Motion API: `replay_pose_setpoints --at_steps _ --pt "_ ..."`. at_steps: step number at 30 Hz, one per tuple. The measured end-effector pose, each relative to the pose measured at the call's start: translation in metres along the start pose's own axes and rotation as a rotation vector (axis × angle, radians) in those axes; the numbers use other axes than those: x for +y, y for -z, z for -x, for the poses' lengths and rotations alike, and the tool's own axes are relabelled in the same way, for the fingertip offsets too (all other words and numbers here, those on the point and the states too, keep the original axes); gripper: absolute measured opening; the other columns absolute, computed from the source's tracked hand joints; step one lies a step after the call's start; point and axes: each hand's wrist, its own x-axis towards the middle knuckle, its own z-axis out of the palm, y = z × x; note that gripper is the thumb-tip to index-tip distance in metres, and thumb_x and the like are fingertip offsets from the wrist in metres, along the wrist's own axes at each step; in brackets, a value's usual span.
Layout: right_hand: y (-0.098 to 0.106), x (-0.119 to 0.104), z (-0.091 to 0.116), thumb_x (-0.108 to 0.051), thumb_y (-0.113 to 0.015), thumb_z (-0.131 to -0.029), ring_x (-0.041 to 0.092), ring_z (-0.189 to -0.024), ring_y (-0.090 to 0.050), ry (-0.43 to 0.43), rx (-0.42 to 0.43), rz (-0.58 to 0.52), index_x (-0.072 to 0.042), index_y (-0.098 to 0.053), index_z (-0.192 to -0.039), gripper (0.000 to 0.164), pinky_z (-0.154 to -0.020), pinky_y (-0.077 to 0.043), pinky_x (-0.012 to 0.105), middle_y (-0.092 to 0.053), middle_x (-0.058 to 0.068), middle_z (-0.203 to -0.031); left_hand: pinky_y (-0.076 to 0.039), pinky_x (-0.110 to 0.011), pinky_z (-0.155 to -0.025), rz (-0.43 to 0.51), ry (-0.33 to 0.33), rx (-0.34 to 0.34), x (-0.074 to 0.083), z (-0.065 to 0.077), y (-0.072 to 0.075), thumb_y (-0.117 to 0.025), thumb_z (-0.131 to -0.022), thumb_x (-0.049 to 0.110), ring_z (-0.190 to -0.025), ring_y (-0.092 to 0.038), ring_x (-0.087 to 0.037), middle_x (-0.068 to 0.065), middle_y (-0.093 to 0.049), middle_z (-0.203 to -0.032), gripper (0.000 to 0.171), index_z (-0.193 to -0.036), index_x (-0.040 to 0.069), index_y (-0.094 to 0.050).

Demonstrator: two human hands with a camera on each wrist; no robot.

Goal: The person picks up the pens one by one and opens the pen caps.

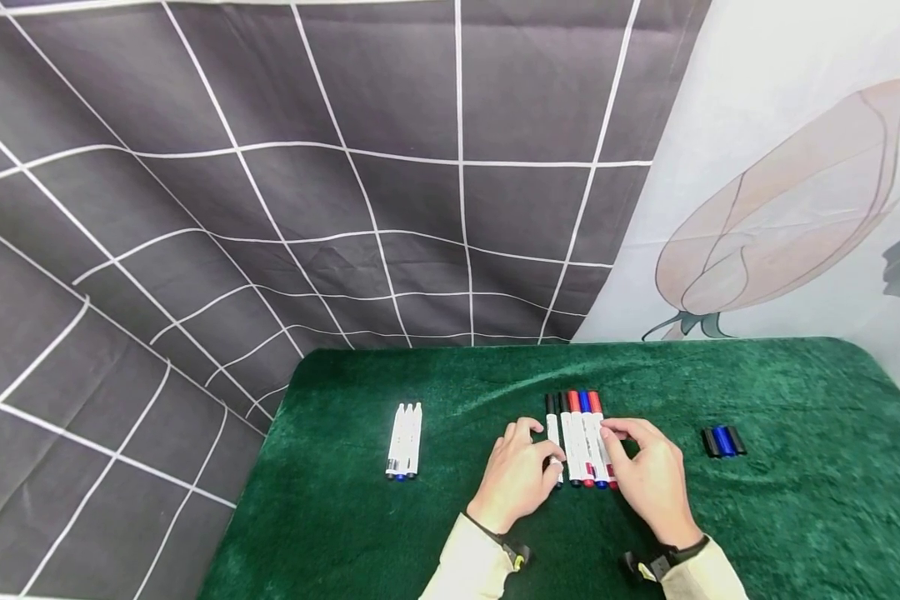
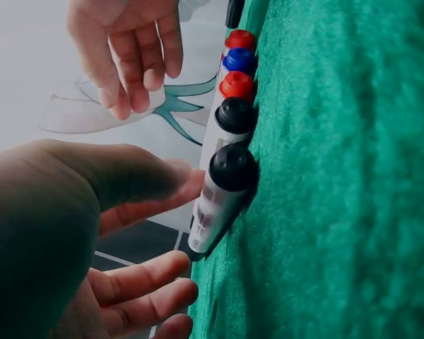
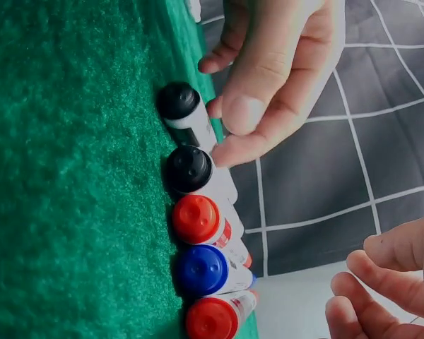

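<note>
A row of capped white markers lies on the green cloth in the head view: a black marker at the left end, then another black one, a red one, a blue one and a red one. Over the left-end black marker is my left hand, its thumb and index finger beside the barrel; contact is unclear. At the row's right end hovers my right hand, fingers loosely bent with nothing between them. The left wrist view shows the right hand apart from the markers.
Three white pens without caps lie together on the left of the cloth. Several loose caps, black and blue, sit to the right. Behind the green-covered table hangs a dark grid curtain beside a pale flower-print cloth.
</note>
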Motion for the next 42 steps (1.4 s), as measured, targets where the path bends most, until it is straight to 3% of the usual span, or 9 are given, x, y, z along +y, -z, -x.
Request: replay_pose_setpoints --at_steps 7,14,18,23,28,32,37,42 --pt "-0.001 -0.002 0.001 -0.014 -0.069 -0.08 0.013 -0.075 -0.058 0.01 0.003 -0.017 -0.012 -0.071 -0.088 0.008 -0.065 -0.038 0.021 -0.066 -0.001 -0.086 -0.043 -0.027 -0.071 -0.026 0.048 0.053 0.0 0.002 -0.002 -0.066 -0.081 0.037 -0.094 -0.05 -0.014 -0.003 -0.054 -0.107 0.011 -0.079 0.027 -0.067" --pt "-0.003 -0.003 0.001 -0.016 -0.068 -0.08 0.016 -0.077 -0.059 -0.003 -0.021 -0.014 -0.012 -0.071 -0.088 0.009 -0.068 -0.04 0.028 -0.066 -0.001 -0.085 -0.041 -0.027 -0.05 -0.062 0.171 0.146 -0.008 0.001 -0.006 -0.077 -0.068 0.03 -0.063 -0.056 -0.014 0.005 -0.054 -0.074 0.021 -0.069 0.022 -0.058" --pt "-0.004 -0.003 0.001 -0.016 -0.068 -0.08 0.015 -0.076 -0.058 0.007 -0.021 -0.007 -0.013 -0.071 -0.088 0.009 -0.068 -0.04 0.029 -0.065 -0.001 -0.084 -0.038 -0.029 -0.045 -0.063 0.209 0.177 -0.015 0.002 -0.001 -0.076 -0.064 0.023 -0.055 -0.056 -0.018 0.005 -0.054 -0.065 0.017 -0.067 0.022 -0.059" --pt "-0.004 -0.002 0.002 -0.014 -0.067 -0.081 0.014 -0.075 -0.057 0.019 -0.022 -0.004 -0.012 -0.071 -0.09 0.01 -0.065 -0.04 0.028 -0.066 0.0 -0.086 -0.037 -0.03 -0.046 -0.053 0.213 0.209 -0.025 0.002 0.009 -0.073 -0.066 0.02 -0.055 -0.057 -0.019 0.006 -0.058 -0.064 0.013 -0.068 0.022 -0.061" --pt "-0.003 -0.003 0.001 -0.014 -0.064 -0.084 0.01 -0.072 -0.058 0.001 -0.053 -0.031 -0.011 -0.068 -0.1 0.017 -0.064 -0.042 0.022 -0.066 -0.001 -0.085 -0.04 -0.029 -0.05 0.005 0.171 0.221 -0.03 0.001 0.024 -0.073 -0.071 0.018 -0.06 -0.057 -0.017 0.007 -0.058 -0.069 0.012 -0.074 0.02 -0.061" --pt "-0.002 -0.004 0.0 -0.019 -0.062 -0.087 0.004 -0.073 -0.06 -0.039 -0.121 -0.091 -0.01 -0.062 -0.113 0.028 -0.064 -0.044 0.014 -0.068 -0.001 -0.088 -0.043 -0.028 -0.056 0.033 0.086 0.193 -0.031 0.0 0.037 -0.072 -0.075 0.018 -0.065 -0.056 -0.012 0.008 -0.058 -0.074 0.012 -0.079 0.021 -0.061" --pt "0.006 -0.009 -0.002 -0.031 -0.058 -0.09 0.01 -0.064 -0.06 -0.171 -0.317 -0.269 -0.011 -0.054 -0.122 0.038 -0.052 -0.044 0.021 -0.066 0.006 -0.086 -0.045 -0.025 -0.065 0.024 -0.064 0.174 -0.03 0.001 0.049 -0.07 -0.077 0.017 -0.073 -0.053 -0.008 0.01 -0.059 -0.08 0.011 -0.082 0.021 -0.061" --pt "0.014 -0.013 -0.005 -0.04 -0.055 -0.089 0.022 -0.061 -0.057 -0.319 -0.467 -0.435 -0.012 -0.055 -0.121 0.043 -0.052 -0.045 0.029 -0.063 0.013 -0.078 -0.043 -0.026 -0.071 0.025 -0.146 0.212 -0.029 0.001 0.055 -0.071 -0.075 0.014 -0.078 -0.053 -0.009 0.011 -0.061 -0.083 0.016 -0.081 0.021 -0.058"
